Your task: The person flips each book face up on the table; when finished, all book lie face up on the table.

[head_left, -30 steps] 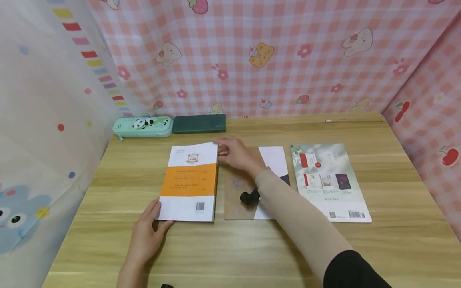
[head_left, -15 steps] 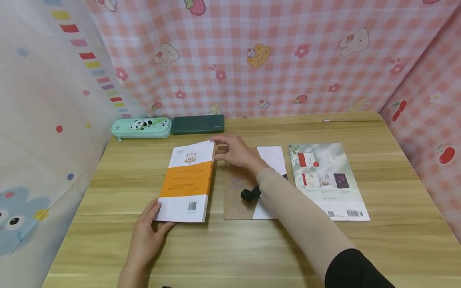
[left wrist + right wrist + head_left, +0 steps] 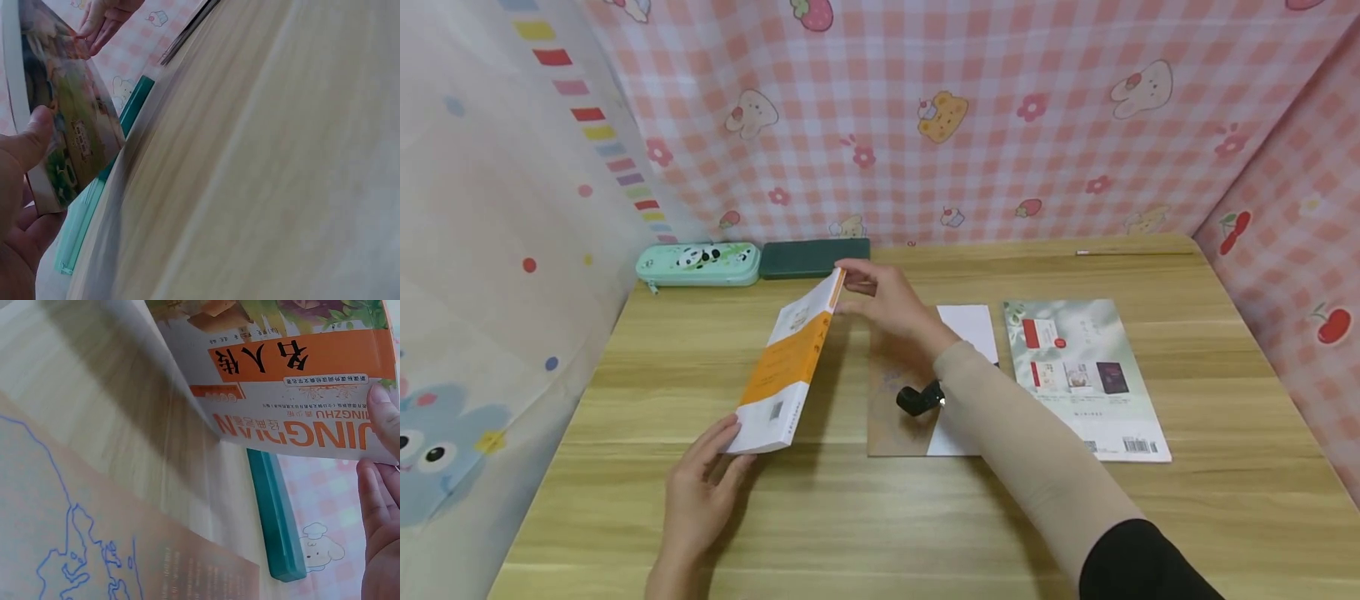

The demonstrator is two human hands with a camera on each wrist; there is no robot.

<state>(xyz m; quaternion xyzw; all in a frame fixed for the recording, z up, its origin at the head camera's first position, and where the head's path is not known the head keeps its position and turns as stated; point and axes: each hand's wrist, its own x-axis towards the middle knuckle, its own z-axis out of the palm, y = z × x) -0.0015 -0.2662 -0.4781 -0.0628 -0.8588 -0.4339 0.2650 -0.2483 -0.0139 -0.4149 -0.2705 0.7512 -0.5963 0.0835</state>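
A white paperback book (image 3: 782,358) with an orange band stands tilted up on the left of the table, its spine side raised. My right hand (image 3: 891,308) pinches its far upper corner by the spine; in the right wrist view the thumb lies on the illustrated front cover (image 3: 294,369). At the near left corner my left hand (image 3: 703,492) holds the book between thumb and fingers, as the left wrist view also shows. Beneath my right forearm lies a brown and white booklet (image 3: 895,433), partly hidden by the arm and the black wrist camera.
A pale green magazine (image 3: 1090,375) lies on the right of the table. Along the back edge are a mint panda pencil case (image 3: 700,264), a dark green case (image 3: 815,259) and a thin brush-like stick (image 3: 1135,252). Patterned curtains (image 3: 880,125) hang behind and at both sides.
My right hand has lifted the book's spine side and tipped the book up toward the left, so the spine now shows. My left hand stays at the near left corner.
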